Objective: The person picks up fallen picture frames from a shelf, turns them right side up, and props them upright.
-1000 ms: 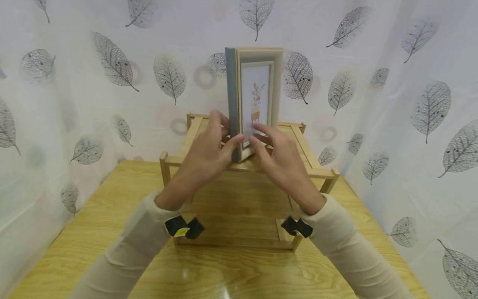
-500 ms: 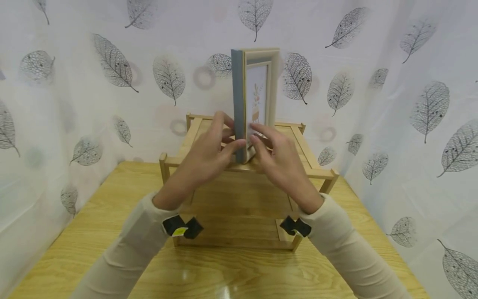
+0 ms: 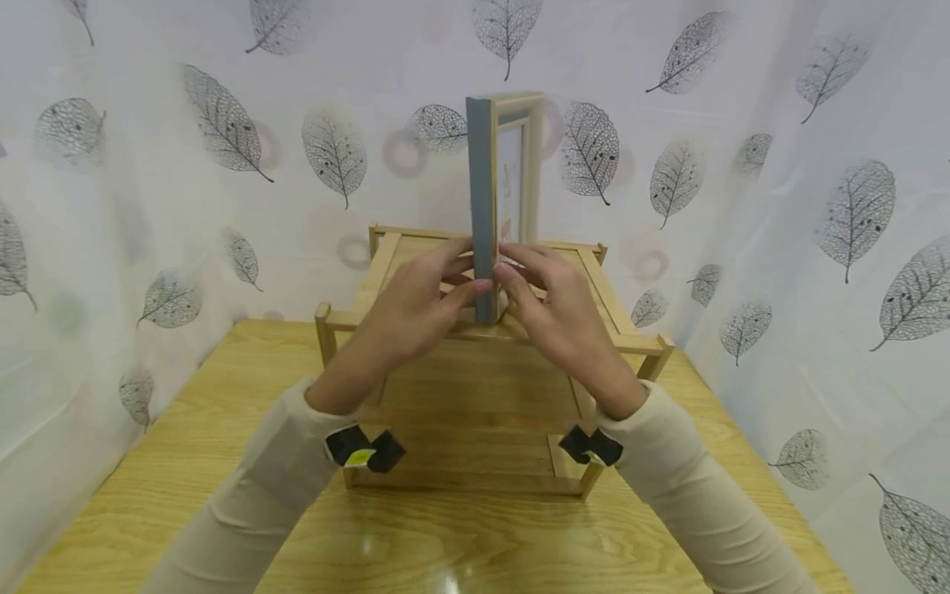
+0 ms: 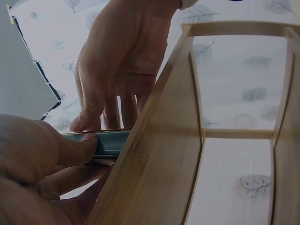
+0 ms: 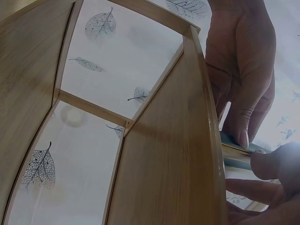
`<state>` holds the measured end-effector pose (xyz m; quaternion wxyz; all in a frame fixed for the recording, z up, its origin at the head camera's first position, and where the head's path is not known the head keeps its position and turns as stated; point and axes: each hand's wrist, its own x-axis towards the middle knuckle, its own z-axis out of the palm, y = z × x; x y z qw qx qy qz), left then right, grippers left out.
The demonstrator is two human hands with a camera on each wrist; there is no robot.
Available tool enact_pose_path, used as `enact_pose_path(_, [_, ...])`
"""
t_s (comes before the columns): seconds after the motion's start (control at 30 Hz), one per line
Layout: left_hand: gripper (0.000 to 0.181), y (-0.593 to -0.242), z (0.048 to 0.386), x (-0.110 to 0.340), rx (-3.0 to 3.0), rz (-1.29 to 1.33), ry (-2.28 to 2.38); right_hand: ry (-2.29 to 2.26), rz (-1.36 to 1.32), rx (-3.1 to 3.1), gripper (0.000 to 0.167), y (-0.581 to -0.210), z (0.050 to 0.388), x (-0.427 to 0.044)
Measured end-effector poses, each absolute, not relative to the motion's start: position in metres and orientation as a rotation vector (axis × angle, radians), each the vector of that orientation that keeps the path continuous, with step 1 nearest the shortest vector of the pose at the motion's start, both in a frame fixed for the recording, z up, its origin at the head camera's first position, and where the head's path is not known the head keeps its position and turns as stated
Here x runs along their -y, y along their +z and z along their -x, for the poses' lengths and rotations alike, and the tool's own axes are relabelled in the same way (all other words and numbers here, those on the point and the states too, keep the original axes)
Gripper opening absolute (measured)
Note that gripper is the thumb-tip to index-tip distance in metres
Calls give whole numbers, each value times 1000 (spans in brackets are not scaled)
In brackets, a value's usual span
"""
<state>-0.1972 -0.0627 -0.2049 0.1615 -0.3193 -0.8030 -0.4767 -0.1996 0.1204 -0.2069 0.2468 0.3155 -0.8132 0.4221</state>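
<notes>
My left hand (image 3: 416,301) pinches the picture frame (image 3: 482,206), thumb on its grey-blue side edge, fingers bent behind it; my right hand (image 3: 564,305) curls in from the other side, thumb at the cream front's border, fingers against the face. The frame stands upright between my fingers, turned nearly edge-on, its foot on the wooden rack (image 3: 640,343) just under them. Below that spreads the glossy wood-grain table (image 3: 460,549), streaked lengthwise. Beyond my fingertips and to both sides hangs a white leaf-print curtain (image 3: 334,124), softly creased.
</notes>
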Motion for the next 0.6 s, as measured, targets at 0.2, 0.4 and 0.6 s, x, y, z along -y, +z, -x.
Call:
enact_pose_path(0.2, [46,-205,197,61,2278,922,-1307,1235,-869,2239,38,-206,199,-121])
enact_pose_path(0.4, [34,-205,197,60,2284,928,-1402,1223,-873,2231,33,-205,199,-122])
enact_pose_path(0.6, [33,-204,197,61,2291,937,-1485,1198,-872,2234,32,-205,200,-123])
